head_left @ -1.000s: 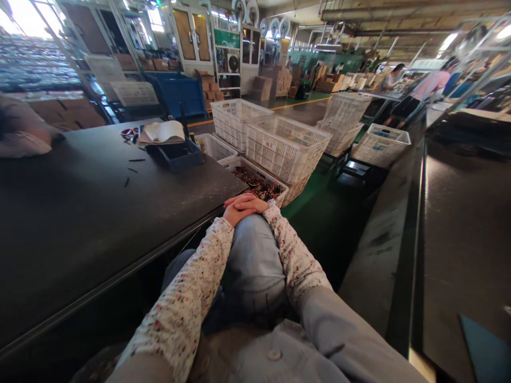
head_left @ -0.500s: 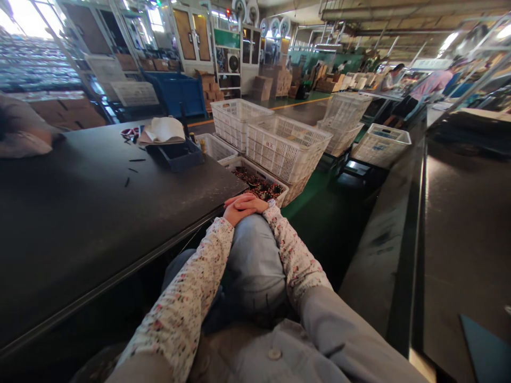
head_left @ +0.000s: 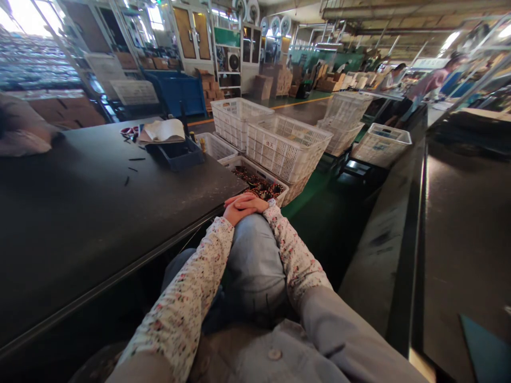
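White lattice plastic crate (head_left: 243, 163), stiff, best held by its rim, sits beyond the empty, folded left hand (head_left: 235, 214) and right hand (head_left: 248, 202).

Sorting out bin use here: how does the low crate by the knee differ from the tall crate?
The low crate holds a heap of dark parts; the tall crate shows no contents from this angle. The low crate is shallower than the tall crate and sits nearer the clasped hands. Both are white slotted plastic.
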`<state>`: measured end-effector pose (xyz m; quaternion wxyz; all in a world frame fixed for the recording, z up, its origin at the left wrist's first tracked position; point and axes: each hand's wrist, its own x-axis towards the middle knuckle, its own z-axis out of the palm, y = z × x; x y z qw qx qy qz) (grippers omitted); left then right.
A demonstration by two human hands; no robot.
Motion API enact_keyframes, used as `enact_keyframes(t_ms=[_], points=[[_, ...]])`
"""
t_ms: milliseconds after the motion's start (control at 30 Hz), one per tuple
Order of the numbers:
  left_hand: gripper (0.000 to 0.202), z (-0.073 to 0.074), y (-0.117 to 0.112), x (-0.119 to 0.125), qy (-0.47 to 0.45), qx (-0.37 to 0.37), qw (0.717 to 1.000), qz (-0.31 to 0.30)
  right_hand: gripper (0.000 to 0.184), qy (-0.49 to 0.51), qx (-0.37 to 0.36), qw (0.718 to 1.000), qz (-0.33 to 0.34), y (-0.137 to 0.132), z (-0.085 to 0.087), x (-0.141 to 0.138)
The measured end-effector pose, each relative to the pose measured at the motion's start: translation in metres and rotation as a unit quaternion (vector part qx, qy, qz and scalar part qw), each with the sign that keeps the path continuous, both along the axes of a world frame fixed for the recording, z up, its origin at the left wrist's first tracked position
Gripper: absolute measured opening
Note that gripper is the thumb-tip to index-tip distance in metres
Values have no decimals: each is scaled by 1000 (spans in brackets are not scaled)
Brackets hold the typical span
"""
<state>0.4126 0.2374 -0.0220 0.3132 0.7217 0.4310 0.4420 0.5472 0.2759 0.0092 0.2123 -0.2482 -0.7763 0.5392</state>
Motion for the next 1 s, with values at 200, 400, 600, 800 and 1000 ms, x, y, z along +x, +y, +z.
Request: enact_keyframes(t_ms=[200, 400, 600, 800, 1000], points=[[41, 5, -5, -2, 8, 0, 1000, -17, 42, -32, -24, 999, 12, 17, -12, -4], [45, 2, -1, -1, -8, -3, 1000, -22, 42, -29, -15, 999, -4, 18, -14, -6], [42, -3, 3, 0, -6, -14, 1000, 4, 41, -5, 4, 1000, -7, 4, -4, 1], [42, 0, 1, -2, 2, -3, 1000, -17, 42, -24, 2, 1000, -8, 15, -13, -3], [42, 1, 0, 2, 12, -12, 1000, 12, 45, -41, 4, 999, 4, 25, -22, -5]])
